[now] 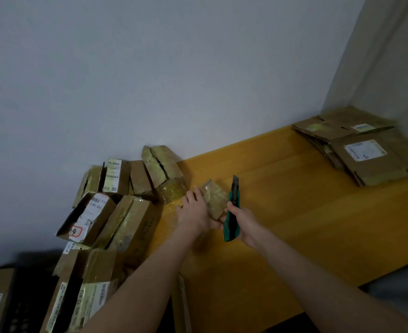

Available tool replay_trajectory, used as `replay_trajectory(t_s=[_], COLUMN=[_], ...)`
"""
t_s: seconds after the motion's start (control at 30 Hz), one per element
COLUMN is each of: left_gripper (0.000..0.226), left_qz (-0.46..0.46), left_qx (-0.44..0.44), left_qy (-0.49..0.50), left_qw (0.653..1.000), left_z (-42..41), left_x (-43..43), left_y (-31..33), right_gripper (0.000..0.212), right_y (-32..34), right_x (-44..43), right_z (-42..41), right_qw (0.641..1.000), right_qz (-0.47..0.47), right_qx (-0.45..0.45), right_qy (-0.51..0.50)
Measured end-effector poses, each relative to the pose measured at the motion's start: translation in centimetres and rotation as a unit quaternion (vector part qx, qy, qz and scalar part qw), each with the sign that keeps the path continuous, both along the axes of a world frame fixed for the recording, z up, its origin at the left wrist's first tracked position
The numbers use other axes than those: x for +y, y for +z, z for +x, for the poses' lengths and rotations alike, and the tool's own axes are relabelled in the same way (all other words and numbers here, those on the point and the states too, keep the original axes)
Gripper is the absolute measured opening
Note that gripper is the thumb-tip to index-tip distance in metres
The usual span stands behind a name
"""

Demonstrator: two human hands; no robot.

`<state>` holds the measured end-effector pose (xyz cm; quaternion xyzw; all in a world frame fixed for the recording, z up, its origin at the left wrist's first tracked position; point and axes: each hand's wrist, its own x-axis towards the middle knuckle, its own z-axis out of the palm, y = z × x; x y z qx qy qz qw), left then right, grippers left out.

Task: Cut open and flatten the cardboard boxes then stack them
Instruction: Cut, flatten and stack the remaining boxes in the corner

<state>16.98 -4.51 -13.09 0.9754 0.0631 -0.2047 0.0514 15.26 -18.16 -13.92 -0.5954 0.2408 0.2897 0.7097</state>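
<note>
Left hand (pixel 193 213) grips small taped box (pixel 214 198) on yellow surface (pixel 306 212). Right hand (pixel 245 225) fingers wrapped round green knife (pixel 233 210), upright, just beside box. Uncut boxes (pixel 126 212) piled left; flattened stack (pixel 366 152) far right.

A yellow wooden bench (pixel 294 212) lies beneath my fingers (pixel 194 194) and runs off to their right. Beyond them rises a plain pale wall (pixel 150 80). Far below and left of them sits a dark shape (pixel 22 308), too dim to make out.
</note>
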Motion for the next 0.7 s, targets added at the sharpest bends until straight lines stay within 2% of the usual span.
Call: replay_trajectory(t_s=[0.07, 0.17, 0.3, 0.43, 0.6, 0.7], left_gripper=[0.136, 0.127, 0.128, 0.127, 0.117, 0.117], left_qz=[0.03, 0.041, 0.088, 0.091, 0.08, 0.072], left_qx=[0.011, -0.006, -0.057, -0.03, -0.05, -0.039], left_qy=[-0.006, -0.02, -0.131, -0.127, -0.114, -0.118], left_qw=[0.999, 0.999, 0.986, 0.987, 0.989, 0.99], left_z=[-0.2, -0.3, -0.1, -0.4, -0.6, -0.2], left_x=[-0.3, 0.2, 1.3, 1.6, 1.3, 1.6], left_y=[-0.6, -1.1, -0.5, -0.7, -1.1, -0.8], right_gripper=[0.037, 0.022, 0.019, 0.02, 0.027, 0.029], right_y=[-0.4, -0.7, -0.8, -1.1, -2.2, -2.3], right_x=[0.2, -0.2, -1.9, -2.3, -2.8, -3.7], right_z=[-0.5, -0.7, -0.1, 0.1, -0.5, -1.2], right_qw=[1.0, 0.998, 0.99, 0.987, 0.947, 0.922], right_qz=[-0.019, -0.05, -0.126, -0.148, -0.272, -0.327], right_qx=[-0.002, -0.031, -0.057, -0.047, -0.141, -0.167], right_qy=[0.025, 0.025, 0.013, 0.033, 0.094, 0.123])
